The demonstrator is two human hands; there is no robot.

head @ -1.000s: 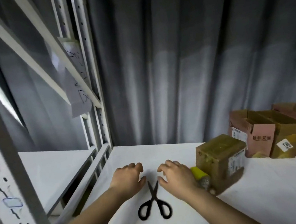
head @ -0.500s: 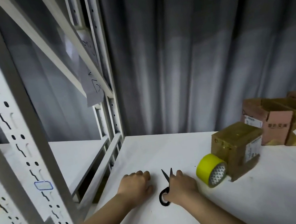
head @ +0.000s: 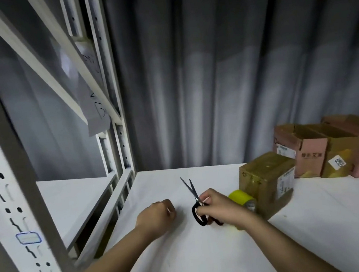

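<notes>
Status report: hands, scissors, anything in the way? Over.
Right hand grips scissors by handles, blades slightly apart, pointing away. Left hand fisted on shelf, empty. Yellow tape roll close behind right hand.

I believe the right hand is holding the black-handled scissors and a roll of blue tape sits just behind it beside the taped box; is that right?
Not quite: the tape roll is yellow, not blue, as the head view shows. The rest holds: the right hand grips the black-handled scissors, and the roll sits just behind it beside the taped box.
</notes>
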